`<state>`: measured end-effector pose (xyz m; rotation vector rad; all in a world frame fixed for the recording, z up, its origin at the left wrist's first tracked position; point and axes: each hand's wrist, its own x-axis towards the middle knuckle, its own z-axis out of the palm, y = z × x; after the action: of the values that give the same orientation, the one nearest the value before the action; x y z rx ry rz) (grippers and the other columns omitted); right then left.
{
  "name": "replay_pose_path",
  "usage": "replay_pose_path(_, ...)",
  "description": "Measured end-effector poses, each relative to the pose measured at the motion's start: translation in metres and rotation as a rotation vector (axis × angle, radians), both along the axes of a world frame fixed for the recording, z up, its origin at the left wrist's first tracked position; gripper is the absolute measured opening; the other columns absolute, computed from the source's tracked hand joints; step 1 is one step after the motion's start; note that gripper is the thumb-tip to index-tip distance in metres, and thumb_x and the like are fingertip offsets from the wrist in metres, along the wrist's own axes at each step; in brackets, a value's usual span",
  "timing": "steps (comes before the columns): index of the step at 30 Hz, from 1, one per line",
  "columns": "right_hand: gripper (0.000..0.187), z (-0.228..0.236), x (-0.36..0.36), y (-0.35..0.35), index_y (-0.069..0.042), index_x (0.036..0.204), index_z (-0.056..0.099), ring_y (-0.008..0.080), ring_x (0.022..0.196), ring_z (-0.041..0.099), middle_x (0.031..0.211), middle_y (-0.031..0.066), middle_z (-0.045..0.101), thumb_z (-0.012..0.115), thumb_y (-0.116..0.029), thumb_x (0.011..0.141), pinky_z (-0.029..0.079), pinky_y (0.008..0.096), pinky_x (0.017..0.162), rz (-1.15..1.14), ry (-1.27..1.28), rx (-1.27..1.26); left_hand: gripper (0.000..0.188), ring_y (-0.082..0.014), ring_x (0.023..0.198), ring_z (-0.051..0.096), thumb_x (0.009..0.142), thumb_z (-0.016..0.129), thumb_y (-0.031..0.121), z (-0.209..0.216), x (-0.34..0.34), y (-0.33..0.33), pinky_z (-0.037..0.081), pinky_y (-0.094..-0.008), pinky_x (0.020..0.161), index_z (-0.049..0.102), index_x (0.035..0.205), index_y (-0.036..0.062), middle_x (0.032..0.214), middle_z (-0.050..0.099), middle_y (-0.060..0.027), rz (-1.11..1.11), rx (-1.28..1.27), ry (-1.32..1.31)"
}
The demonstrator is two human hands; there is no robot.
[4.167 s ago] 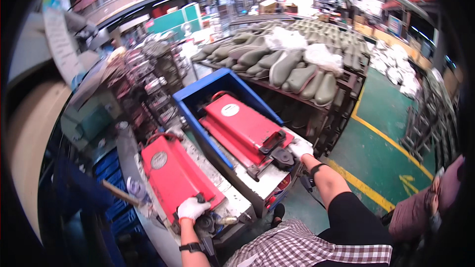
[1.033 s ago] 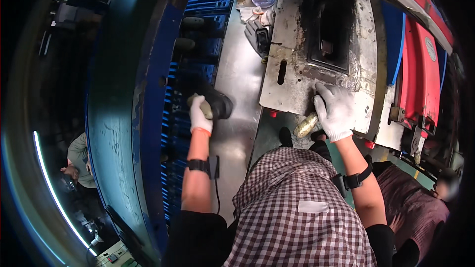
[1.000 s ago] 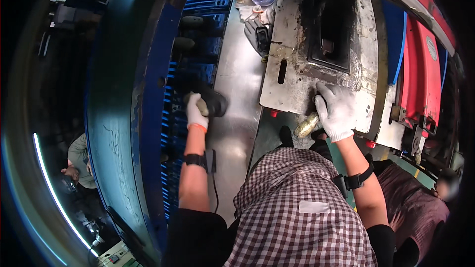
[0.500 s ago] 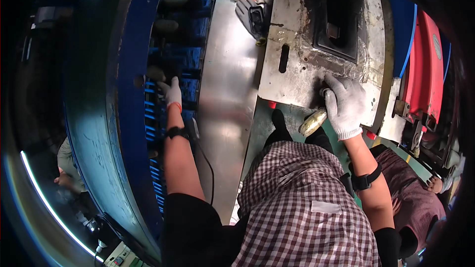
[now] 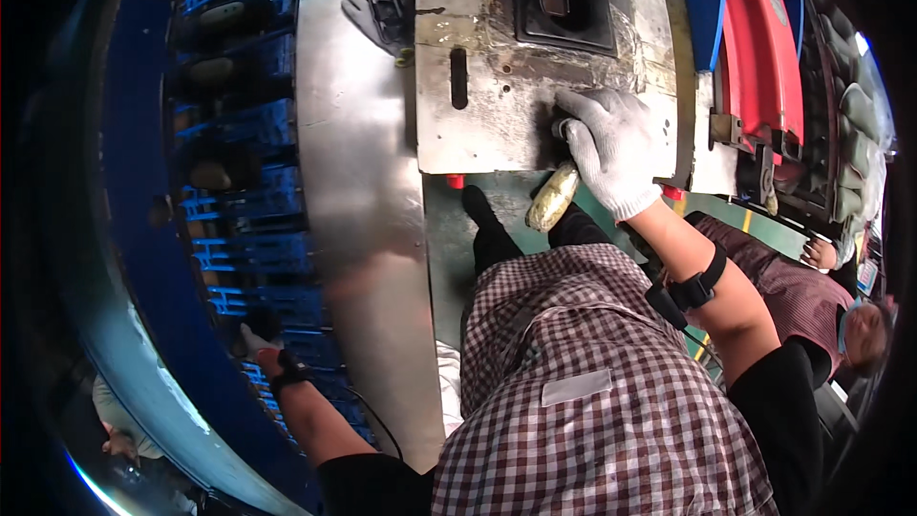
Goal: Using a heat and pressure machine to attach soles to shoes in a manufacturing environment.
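Observation:
My left hand (image 5: 256,341), in a pale glove, reaches into the blue slatted rack (image 5: 253,244) at the left, beside a dark block. Shadow hides most of its fingers, and I cannot tell what they touch. My right hand (image 5: 611,148), in a white knit glove, is closed at the near edge of a stained metal plate (image 5: 525,139). It grips a tool with a yellowish, wrapped-looking handle (image 5: 552,199) that sticks out below the hand toward me. The tool's dark far end is mostly covered by the fingers.
Between rack and plate runs a bare metal strip (image 5: 358,191), with gloves (image 5: 368,14) at its far end. A black-rimmed opening (image 5: 568,0) is in the plate. Pale ovals (image 5: 212,72) sit on dark blocks in the rack. Another person (image 5: 755,263) is at right, near a red machine part (image 5: 764,48).
My left hand has moved along the rack toward me, away from a pale oval. The view has turned, shifting the plate left. My right hand keeps its grip at the plate's edge.

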<state>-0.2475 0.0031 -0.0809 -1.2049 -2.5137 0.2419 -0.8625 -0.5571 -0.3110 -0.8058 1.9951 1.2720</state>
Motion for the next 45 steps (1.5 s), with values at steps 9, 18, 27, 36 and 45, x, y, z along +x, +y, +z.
replay_pose_path(9,0.029,0.001,-0.003,0.000,-0.012,0.120,0.077,0.0354,0.097,0.066,0.100,0.0110,0.071,0.068,-0.022,0.095,0.051,0.0485,0.092,-0.016,-0.018,-0.006,0.033,-0.0223,0.087,0.071,0.103,0.061,0.042,0.013,0.020,0.002,0.056,-0.0365,0.079,0.074,0.113,0.0141,0.104,0.075,-0.0037,0.090,0.126,0.033)
replay_pose_path(18,0.027,0.010,-0.002,0.000,-0.008,0.119,0.076,0.0367,0.096,0.066,0.100,0.0132,0.072,0.065,-0.019,0.097,0.050,0.0498,0.093,-0.004,0.037,-0.013,0.046,-0.0336,0.120,0.071,0.095,0.074,0.026,0.076,0.183,0.074,0.060,-0.0522,0.103,0.068,0.133,0.0015,0.132,0.073,-0.0148,0.615,0.943,0.127)
replay_pose_path(27,0.027,0.012,-0.045,-0.013,-0.012,0.119,0.076,0.0324,0.114,0.067,0.113,0.0093,0.075,0.066,-0.026,0.098,0.048,0.0463,0.103,0.062,0.338,-0.046,0.040,-0.0320,0.124,0.070,0.091,0.062,0.009,0.041,0.301,0.253,0.053,-0.0495,0.114,0.068,0.130,-0.0010,0.133,0.072,-0.0165,0.216,0.952,-0.258)
replay_pose_path(36,0.021,0.009,-0.050,-0.010,-0.012,0.113,0.076,0.0336,0.104,0.067,0.106,0.0094,0.074,0.069,-0.020,0.096,0.050,0.0472,0.094,0.075,0.241,0.013,0.068,-0.0376,0.141,0.058,0.094,0.082,0.043,0.070,0.229,0.303,0.047,-0.0565,0.118,0.056,0.147,0.0096,0.149,0.062,-0.0110,0.418,0.908,-0.192)
replay_pose_path(45,0.018,0.007,-0.049,-0.009,-0.013,0.110,0.077,0.0325,0.101,0.067,0.100,0.0081,0.072,0.069,-0.020,0.095,0.051,0.0468,0.092,0.085,0.236,0.001,0.129,-0.0411,0.133,0.060,0.067,0.097,0.062,0.086,0.195,0.382,0.046,-0.0735,0.109,0.029,0.164,0.0122,0.147,0.061,-0.0131,0.093,-0.247,0.042)
